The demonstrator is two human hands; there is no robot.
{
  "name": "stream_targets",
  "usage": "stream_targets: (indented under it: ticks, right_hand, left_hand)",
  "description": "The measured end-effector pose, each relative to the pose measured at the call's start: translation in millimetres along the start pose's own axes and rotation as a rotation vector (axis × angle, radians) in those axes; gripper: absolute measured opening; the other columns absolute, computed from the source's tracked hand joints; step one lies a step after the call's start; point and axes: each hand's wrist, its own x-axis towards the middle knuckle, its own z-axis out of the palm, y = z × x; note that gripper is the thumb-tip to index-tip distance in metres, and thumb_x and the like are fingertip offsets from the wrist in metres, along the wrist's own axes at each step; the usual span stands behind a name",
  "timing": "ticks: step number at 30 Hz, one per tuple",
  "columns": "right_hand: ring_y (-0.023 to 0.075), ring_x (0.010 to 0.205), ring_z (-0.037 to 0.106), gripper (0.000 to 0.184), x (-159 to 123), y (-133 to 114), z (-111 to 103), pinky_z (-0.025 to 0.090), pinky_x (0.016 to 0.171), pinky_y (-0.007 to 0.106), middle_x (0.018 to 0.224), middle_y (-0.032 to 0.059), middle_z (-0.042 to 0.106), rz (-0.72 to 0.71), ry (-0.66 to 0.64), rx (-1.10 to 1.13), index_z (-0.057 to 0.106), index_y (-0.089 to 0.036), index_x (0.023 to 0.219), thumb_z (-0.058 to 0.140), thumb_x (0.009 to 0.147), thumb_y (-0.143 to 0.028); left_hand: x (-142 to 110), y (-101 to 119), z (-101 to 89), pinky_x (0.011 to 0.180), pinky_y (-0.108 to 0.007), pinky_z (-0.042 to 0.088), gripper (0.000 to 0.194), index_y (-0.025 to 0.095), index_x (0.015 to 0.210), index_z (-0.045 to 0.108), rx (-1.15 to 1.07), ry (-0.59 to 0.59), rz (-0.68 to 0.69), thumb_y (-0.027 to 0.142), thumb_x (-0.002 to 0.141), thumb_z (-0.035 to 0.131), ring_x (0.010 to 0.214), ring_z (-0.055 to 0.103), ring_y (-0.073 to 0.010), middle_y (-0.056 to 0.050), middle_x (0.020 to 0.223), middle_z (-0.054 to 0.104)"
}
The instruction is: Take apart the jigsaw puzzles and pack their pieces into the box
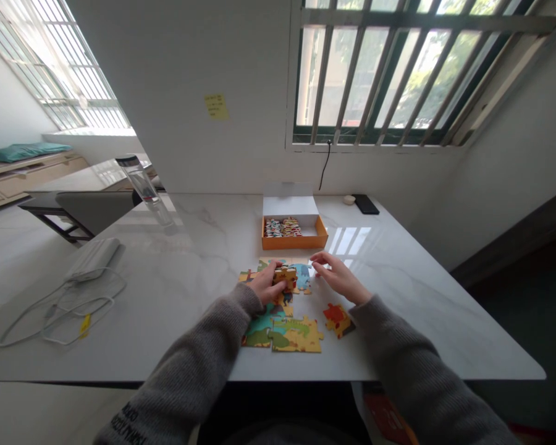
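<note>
My left hand (pixel 265 285) is closed round a small stack of puzzle pieces (pixel 285 276), held over the partly joined jigsaw puzzle (pixel 299 334) on the table. Green, yellow and blue animal pictures show on the joined part, a crocodile among them; my left hand and sleeve cover some of it. Just right of the puzzle's upper edge, my right hand (pixel 337 277) has its fingers stretched and apart, with nothing visible between them. A loose red and yellow puzzle piece (pixel 337 320) lies beside my right sleeve, apart from the joined part.
Behind the puzzle stands an open orange box (pixel 294 242) with several rows of pieces. A black phone (pixel 366 204) and a small white round object (pixel 349 199) lie at the back right. Left are a clear bottle (pixel 147 191), a white device (pixel 96 256) and its cable (pixel 81 307).
</note>
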Motion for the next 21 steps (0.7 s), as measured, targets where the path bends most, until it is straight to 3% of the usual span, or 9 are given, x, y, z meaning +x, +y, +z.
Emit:
stream_targets:
  ticks: [4, 10, 16, 19, 21]
  right_hand:
    - [0.0199, 0.1, 0.057, 0.028, -9, -7, -1, 0.055, 0.08, 0.035, 0.104, 0.0058, 0.058, 0.082, 0.028, 0.225, 0.058, -0.021, 0.104, 0.06, 0.086, -0.042]
    - [0.0184, 0.099, 0.059, 0.027, -15, -17, 9, 0.051, 0.091, 0.037, 0.105, 0.0044, 0.061, 0.158, -0.055, 0.501, 0.058, -0.023, 0.106, 0.064, 0.083, -0.037]
    - [0.0197, 0.098, 0.059, 0.028, -9, -13, 13, 0.051, 0.086, 0.036, 0.093, 0.0022, 0.062, 0.251, 0.126, 0.79, 0.062, -0.023, 0.096, 0.073, 0.073, -0.034]
    - [0.0183, 0.091, 0.059, 0.025, -8, -9, 25, 0.051, 0.08, 0.033, 0.09, 0.0019, 0.062, 0.249, 0.127, 0.765, 0.061, -0.022, 0.093, 0.07, 0.074, -0.035]
    - [0.0183, 0.093, 0.059, 0.025, -10, -7, 34, 0.051, 0.08, 0.032, 0.097, 0.0029, 0.062, 0.183, 0.071, 0.595, 0.061, -0.022, 0.095, 0.069, 0.075, -0.035]
  left_hand:
    - [2, -2, -0.2, 0.087, -0.04, 0.052, 0.039, 0.02, 0.116, 0.044, -0.067, 0.074, -0.026, 0.035, 0.084, 0.059, 0.09, 0.066, -0.0236, -0.006, 0.099, 0.067]
    - [3, -1, -2.3, 0.087, -0.041, 0.052, 0.039, 0.02, 0.115, 0.044, -0.071, 0.085, -0.08, 0.039, 0.083, 0.06, 0.089, 0.066, -0.0244, -0.005, 0.097, 0.067]
    - [6, -7, 0.9, 0.088, -0.041, 0.05, 0.039, 0.02, 0.114, 0.044, -0.067, 0.095, -0.07, 0.038, 0.084, 0.06, 0.089, 0.065, -0.0245, -0.006, 0.098, 0.067]
    - [7, -9, 1.5, 0.085, -0.04, 0.05, 0.039, 0.021, 0.112, 0.044, -0.099, 0.114, -0.089, 0.039, 0.082, 0.062, 0.086, 0.064, -0.0238, -0.005, 0.093, 0.066]
    - [7, -9, 1.3, 0.083, -0.039, 0.05, 0.04, 0.021, 0.111, 0.044, -0.129, 0.121, -0.099, 0.04, 0.081, 0.063, 0.085, 0.064, -0.0233, -0.003, 0.09, 0.065]
